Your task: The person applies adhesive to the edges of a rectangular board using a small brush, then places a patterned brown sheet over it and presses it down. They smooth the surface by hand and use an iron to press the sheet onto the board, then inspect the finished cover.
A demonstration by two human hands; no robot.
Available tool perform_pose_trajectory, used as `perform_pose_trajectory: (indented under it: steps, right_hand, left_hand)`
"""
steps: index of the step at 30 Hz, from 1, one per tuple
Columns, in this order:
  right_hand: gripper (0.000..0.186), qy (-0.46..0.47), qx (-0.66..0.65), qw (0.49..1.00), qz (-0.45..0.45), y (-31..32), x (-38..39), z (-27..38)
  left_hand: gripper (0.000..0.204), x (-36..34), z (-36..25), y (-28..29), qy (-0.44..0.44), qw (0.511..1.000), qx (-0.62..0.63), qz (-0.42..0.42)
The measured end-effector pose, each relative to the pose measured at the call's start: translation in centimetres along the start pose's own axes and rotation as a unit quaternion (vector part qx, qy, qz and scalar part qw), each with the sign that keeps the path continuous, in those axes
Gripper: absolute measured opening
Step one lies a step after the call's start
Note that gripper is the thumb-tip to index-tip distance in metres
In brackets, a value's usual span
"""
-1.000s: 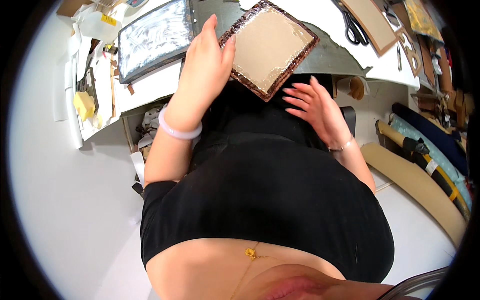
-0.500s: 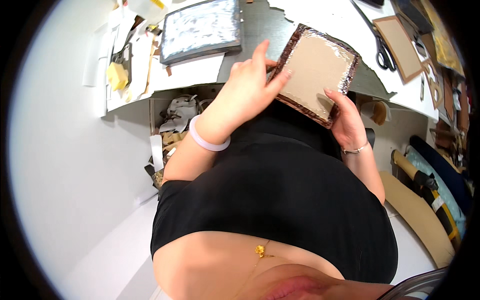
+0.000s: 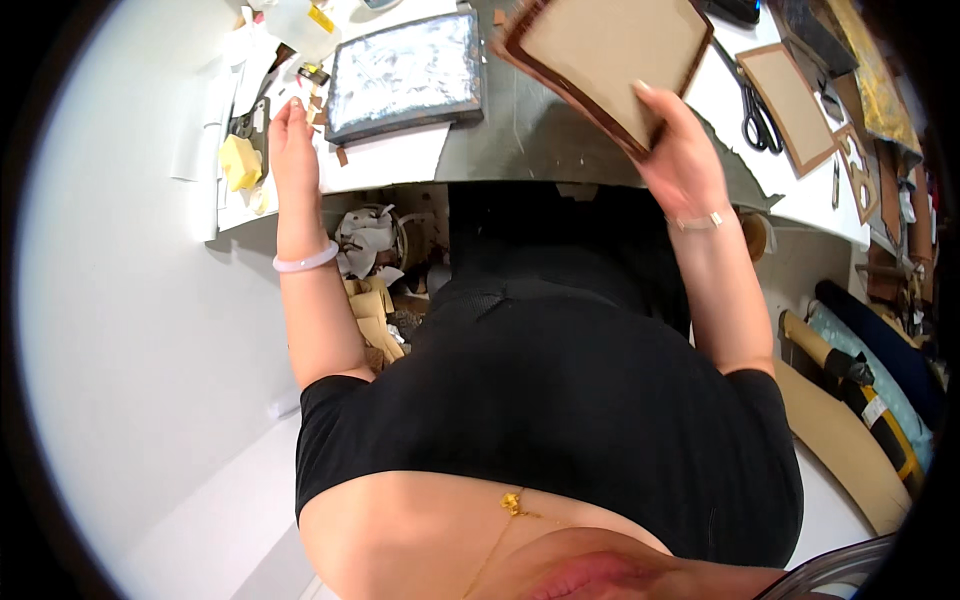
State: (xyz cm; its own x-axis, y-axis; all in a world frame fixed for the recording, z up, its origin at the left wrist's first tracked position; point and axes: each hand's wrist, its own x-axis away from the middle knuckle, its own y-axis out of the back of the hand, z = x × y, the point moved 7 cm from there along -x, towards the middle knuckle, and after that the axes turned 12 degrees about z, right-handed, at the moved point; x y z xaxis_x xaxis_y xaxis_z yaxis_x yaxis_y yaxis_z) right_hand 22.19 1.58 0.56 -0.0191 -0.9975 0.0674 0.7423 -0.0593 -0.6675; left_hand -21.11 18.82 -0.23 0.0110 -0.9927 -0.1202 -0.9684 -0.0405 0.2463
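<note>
A flat beige panel (image 3: 610, 60) with dark brown wrapped edges is held up at the far side of the table, tilted and partly out of the picture. My right hand (image 3: 685, 155) grips its near right corner, thumb on the beige face and fingers underneath. Over at the left, my left hand (image 3: 294, 160) is empty, its fingers stretched away from me. It is nearest a yellow block (image 3: 240, 163) and a small dark tool (image 3: 262, 130). Between the hands lies a dark-edged slab (image 3: 405, 75) with a silvery, smeared top, resting partly on white paper (image 3: 395, 158).
Black-handled scissors (image 3: 760, 125) lie right of the panel, beside a brown-bordered beige piece (image 3: 790, 105). A small yellow-and-black item (image 3: 314, 73) sits at the left. Below the table stands a bin of scraps (image 3: 370, 240). Rolled materials (image 3: 860, 360) lean at the right.
My left hand has let go of the panel and moved left to the table's left end. My right hand has carried the panel up and away from me; its shiny rim highlights no longer show.
</note>
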Motion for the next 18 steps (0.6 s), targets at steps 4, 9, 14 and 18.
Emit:
perform_pose_trajectory:
  steps: [4,9,14,18]
  right_hand:
    - [0.043,0.046,-0.015,0.999,0.012,-1.8,-10.3,-3.3]
    - [0.039,0.026,-0.023,0.999,0.032,-4.3,-14.0,-7.3]
    - [0.038,0.036,-0.052,0.998,0.016,-6.1,-13.6,-8.2]
    - [0.037,0.066,-0.049,0.997,0.015,-6.4,-11.7,-5.9]
  left_hand:
    - [0.054,-2.9,2.6,-0.9,0.079,0.993,0.034,0.082]
    - [0.066,-2.3,2.1,-2.4,0.120,0.978,0.128,0.112]
    - [0.069,-0.7,0.7,-2.2,0.120,0.971,0.179,0.106]
    - [0.071,1.9,-3.2,-3.5,0.080,0.970,0.206,0.101]
